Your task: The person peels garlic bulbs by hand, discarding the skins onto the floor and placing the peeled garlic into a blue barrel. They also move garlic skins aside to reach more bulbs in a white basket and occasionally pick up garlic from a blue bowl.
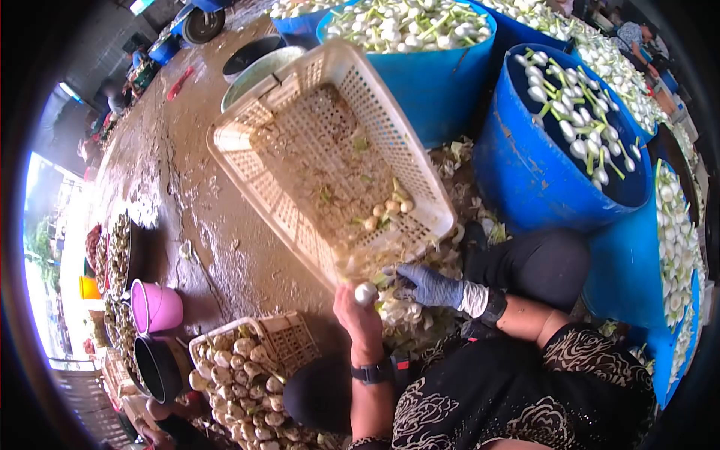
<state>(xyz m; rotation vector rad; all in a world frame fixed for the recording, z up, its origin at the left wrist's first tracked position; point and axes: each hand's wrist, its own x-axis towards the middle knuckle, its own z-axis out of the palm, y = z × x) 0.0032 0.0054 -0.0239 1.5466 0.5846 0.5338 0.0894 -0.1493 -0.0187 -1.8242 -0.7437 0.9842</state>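
Head view: L hand is gripping a white bulb, bare fingers closing round it, just past the near end of the pale crate. R hand, in a grey glove, is hovering close by w/ fingers bending; can't tell from here if it's pinching anything, view's too poor. A few loose bulbs are lying inside the crate, near its close end.

Risks, my read: bulb is probably sitting slick in bare fingers, so a loose grip or hard twist could be sending it into the peel scraps below. If R hand is hiding a blade, bare L fingers are sitting near its path, so a slip could be nicking them. A knee knocking the crate could be shifting it & rolling the loose bulbs about. Blue tub is heaping up w/ peeled bulbs, so a bump could be spilling some over the rim.

Surface: floor is looking brown, wet, shiny, prob. slippery underfoot. Peel is collecting between crate & tubs.

Room: 2nd blue tub is holding bulbs w/ green stems in dark liquid. Lower L, a small crate is carrying rough brownish bulbs; pink bucket is standing nearby. Upper R, a co-worker is bending near more bulbs. Daylight's pouring in far L.
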